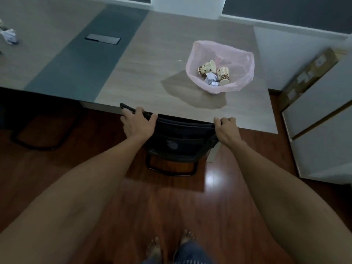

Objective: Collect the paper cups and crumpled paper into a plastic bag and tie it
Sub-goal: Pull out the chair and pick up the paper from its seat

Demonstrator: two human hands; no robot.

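While the thin pink plastic bag (221,67) sits open near the desk's (152,73) near right corner, holding two spotted paper cups (207,68) and crumpled white paper (211,79), both hands rest on the top edge of a black office chair (179,134) tucked under the desk's near edge. The left hand (138,122) lies across the chair back with fingers curled over it, and the right hand (225,130) grips its corner. The bag looks light, soft and limp, probably best gathered at its rim for tying; more crumpled paper (9,36) lies at the far left edge.
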